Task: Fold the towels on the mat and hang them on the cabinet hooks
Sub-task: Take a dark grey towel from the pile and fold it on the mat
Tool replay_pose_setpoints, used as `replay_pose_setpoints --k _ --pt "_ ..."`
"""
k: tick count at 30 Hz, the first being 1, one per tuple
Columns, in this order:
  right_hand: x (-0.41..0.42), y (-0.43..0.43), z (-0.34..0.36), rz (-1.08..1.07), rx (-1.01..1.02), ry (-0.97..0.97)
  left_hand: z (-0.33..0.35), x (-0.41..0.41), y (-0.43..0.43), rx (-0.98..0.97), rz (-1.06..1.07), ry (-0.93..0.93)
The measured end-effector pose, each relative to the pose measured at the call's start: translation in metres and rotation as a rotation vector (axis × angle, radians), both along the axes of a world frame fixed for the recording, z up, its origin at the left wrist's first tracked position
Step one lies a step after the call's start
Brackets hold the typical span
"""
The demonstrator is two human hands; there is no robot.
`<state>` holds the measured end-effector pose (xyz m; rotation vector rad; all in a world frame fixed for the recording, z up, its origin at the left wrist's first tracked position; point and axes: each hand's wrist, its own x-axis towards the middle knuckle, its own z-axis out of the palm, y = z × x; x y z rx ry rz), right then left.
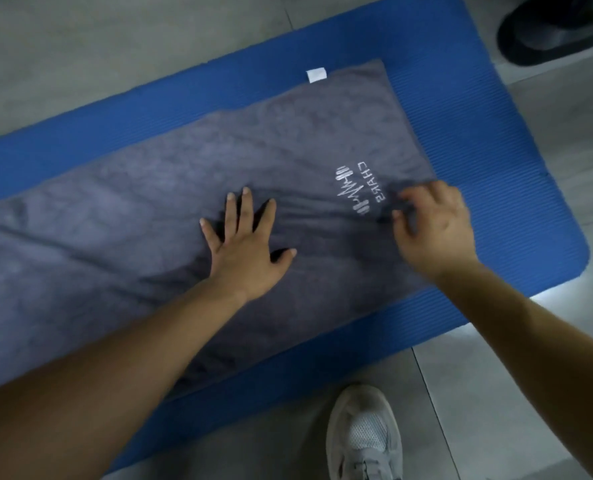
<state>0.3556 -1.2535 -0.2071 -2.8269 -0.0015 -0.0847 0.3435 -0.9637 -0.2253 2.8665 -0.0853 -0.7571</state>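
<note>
Grey towel (149, 220) lies lengthwise on blue mat (495, 133), running from frame 9 o'clock to about 2 o'clock, mostly flat with soft creases. Looks light, limp and plush: no stiffness, it will sag and bunch if lifted from one point. Left hand (246, 244) at centre, palm down, fingers spread straight, pressing the cloth. Stitched logo (352, 190) just at its 2 o'clock. Right hand (433, 230) at 3 o'clock, blurred, fingers curled and apparently pinching a raised fold by the short edge. Best hold: both corners of that short edge. White label (316, 76) at 12 o'clock. Grey shoe (364, 434) at 6 o'clock, off the mat.
</note>
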Motion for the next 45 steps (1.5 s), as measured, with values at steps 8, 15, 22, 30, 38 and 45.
replay_pose_setpoints --k 8,15,22,30,38,45 --pt "0.027 0.16 -0.01 0.673 0.153 0.138 0.021 0.001 0.089 0.003 0.158 -0.275" --pt "0.043 0.295 0.0 1.031 -0.011 0.075 0.073 -0.037 0.278 0.16 0.409 -0.148" --pt "-0.012 0.466 0.022 1.5 -0.149 0.048 0.124 -0.173 0.442 0.313 0.46 0.075" --pt "-0.029 0.669 0.019 1.437 -0.077 0.3 0.052 -0.33 0.477 0.078 1.144 0.125" --pt "0.023 0.809 0.007 0.846 0.0 0.365 0.02 -0.355 0.476 -0.21 1.298 0.126" --pt "0.041 0.818 0.003 0.882 -0.079 0.438 0.013 -0.382 0.489 -0.522 1.447 0.087"
